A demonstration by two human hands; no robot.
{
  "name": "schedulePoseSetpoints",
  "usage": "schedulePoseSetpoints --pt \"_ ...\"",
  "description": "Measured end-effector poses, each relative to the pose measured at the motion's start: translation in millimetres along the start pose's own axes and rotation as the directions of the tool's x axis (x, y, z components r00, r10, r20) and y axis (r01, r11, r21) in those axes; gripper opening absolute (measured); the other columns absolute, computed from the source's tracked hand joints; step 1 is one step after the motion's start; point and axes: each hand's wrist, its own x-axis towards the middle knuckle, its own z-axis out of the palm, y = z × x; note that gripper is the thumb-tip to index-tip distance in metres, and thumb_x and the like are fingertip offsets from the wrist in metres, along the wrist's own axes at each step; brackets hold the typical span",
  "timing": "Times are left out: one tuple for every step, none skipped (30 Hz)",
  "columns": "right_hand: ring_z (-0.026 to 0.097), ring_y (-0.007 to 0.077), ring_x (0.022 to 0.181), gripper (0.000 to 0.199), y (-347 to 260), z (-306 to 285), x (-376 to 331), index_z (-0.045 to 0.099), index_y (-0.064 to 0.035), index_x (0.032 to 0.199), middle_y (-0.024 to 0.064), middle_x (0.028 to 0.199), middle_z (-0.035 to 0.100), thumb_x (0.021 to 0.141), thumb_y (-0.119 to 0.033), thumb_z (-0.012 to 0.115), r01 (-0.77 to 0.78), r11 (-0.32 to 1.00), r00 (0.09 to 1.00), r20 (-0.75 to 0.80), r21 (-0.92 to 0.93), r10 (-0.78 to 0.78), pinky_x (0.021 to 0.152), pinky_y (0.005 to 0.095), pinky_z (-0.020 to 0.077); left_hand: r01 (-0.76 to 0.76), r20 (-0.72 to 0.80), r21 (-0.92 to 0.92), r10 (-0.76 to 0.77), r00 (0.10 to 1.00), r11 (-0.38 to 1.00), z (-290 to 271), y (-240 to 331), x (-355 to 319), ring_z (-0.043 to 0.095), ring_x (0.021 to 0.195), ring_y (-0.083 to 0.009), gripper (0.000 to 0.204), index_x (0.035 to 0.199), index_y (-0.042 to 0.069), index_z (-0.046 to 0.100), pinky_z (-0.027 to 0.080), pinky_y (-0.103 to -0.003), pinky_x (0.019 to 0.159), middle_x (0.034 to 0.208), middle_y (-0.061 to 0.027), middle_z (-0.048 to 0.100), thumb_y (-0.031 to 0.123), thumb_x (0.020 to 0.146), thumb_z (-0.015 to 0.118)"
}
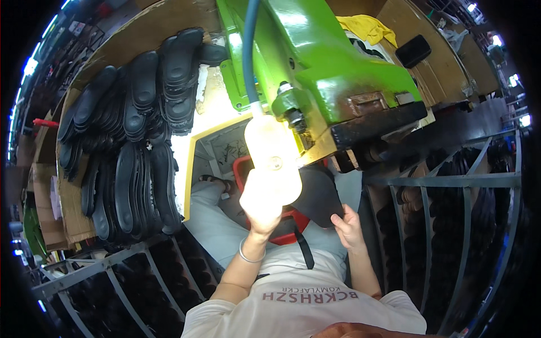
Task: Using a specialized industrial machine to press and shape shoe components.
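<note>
Between the thumb and fingers of my right hand is the rounded end of a black shoe sole. Its other end runs up beneath the green machine and behind a glowing lamp. My left hand is raised beside the lamp. Glare washes out this hand, and its fingers are hidden, so I cannot see whether it holds anything. Below the hands, a red tub sits between my legs. A thin black strip lies over its near edge toward my shirt.
Stacks of black soles fill the table on the left beside a cardboard box. Metal racks with dark soles stand right and lower left. A yellow cloth and a black phone-like slab lie behind the machine.
</note>
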Motion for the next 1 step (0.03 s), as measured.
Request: schedulePoseSetpoints --pt "0.057 0.0146 0.095 0.029 8.9 0.3 3.4 0.053 0.0034 0.107 0.0092 0.103 0.061 0.084 -0.009 0.067 0.006 1.000 1.000 -0.010 0.012 -0.006 0.088 0.0287 0.0446 -0.036 0.023 0.074 0.034 0.999 0.997 -0.6 -1.5 -5.0 0.060 0.086 -0.0247 0.029 0.102 -0.005 0.059 0.046 -0.029 0.079 0.095 -0.0158 0.061 0.012 0.079 0.063"
